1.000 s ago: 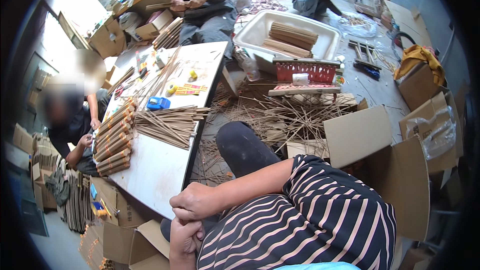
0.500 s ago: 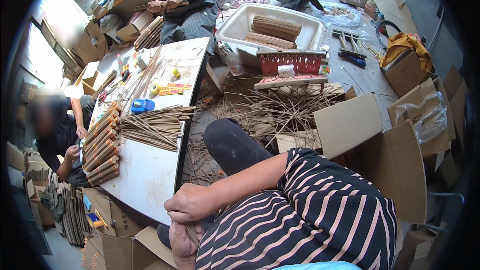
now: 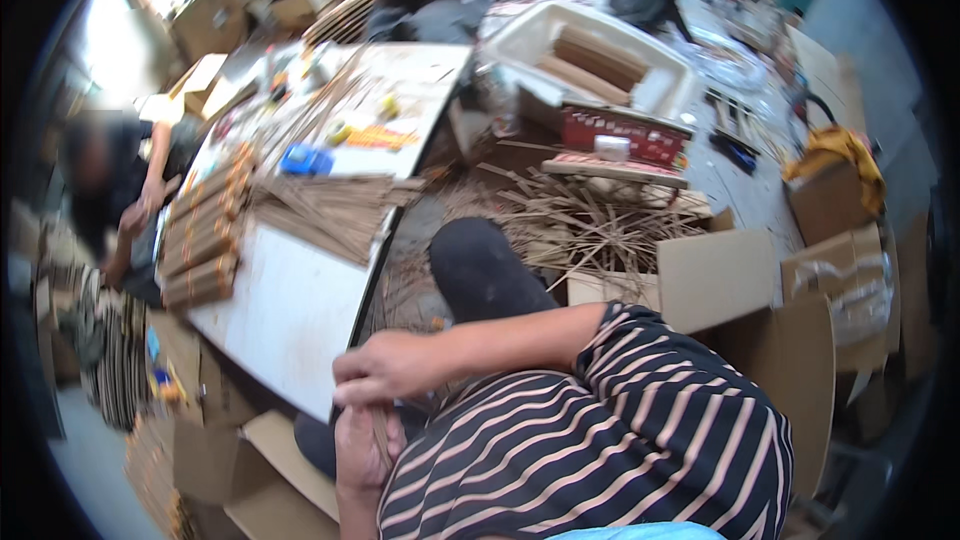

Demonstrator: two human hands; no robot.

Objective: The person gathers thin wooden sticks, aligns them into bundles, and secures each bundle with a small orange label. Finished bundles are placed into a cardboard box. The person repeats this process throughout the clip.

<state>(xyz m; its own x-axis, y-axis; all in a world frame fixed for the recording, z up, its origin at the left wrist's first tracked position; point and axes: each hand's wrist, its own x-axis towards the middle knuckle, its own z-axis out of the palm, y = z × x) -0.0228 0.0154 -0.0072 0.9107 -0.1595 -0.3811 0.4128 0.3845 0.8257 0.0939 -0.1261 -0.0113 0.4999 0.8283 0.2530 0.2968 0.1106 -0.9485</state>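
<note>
Close to my body, beside the near edge of the table, my left hand (image 3: 362, 445) is closed round a bundle of thin brown sticks (image 3: 383, 437). My right hand (image 3: 388, 368) lies just above it, its bent fingers over the top of the left hand. What those fingers grip is hidden and blurred. On the white table (image 3: 290, 315), loose brown sticks (image 3: 325, 210) lie fanned out. To their left, tied bundles of sticks (image 3: 205, 230) with orange bands are stacked.
A blue tape dispenser (image 3: 306, 159) and yellow tape rolls (image 3: 388, 106) sit farther back. Right of my knee, scattered sticks (image 3: 600, 225) lie below a red rack (image 3: 625, 135). A white tub (image 3: 675, 70) holds more sticks. Cardboard boxes (image 3: 715, 280) flank me; co-workers sit left and beyond the table.
The whole view has shifted and blurred. My right hand's fist has loosened slightly, its fingers reaching down over the left hand. At the left, a co-worker's hands have moved off the stacked bundles.
</note>
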